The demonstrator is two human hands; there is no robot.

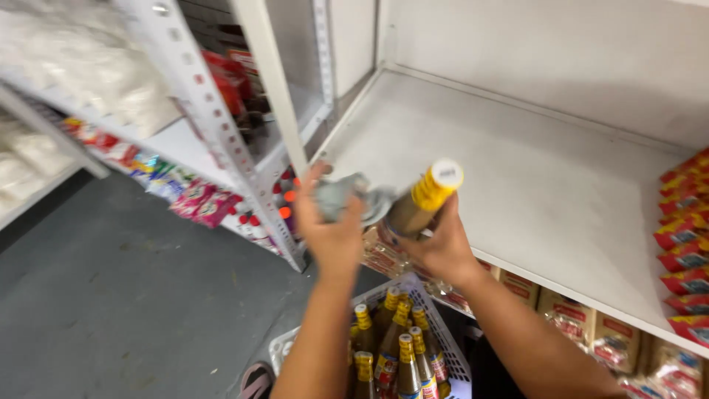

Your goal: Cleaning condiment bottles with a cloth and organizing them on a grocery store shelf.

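Observation:
My right hand [442, 247] grips a brown sauce bottle [421, 203] with a yellow neck band and white cap, tilted with the cap toward the white shelf [517, 185]. My left hand [334, 233] is closed on a crumpled grey cloth [346, 196] that touches the bottle's side. Both hands are raised at the shelf's front edge. Below them a white plastic basket [447, 343] holds several more bottles [395, 343] of the same kind, standing upright.
Red packets [683, 244] are stacked at the shelf's right end. Tan packets [591, 332] fill the shelf beneath. A white perforated upright [214, 125] divides this rack from one at left with white bags and colourful packets. Grey floor [111, 295] lies at lower left.

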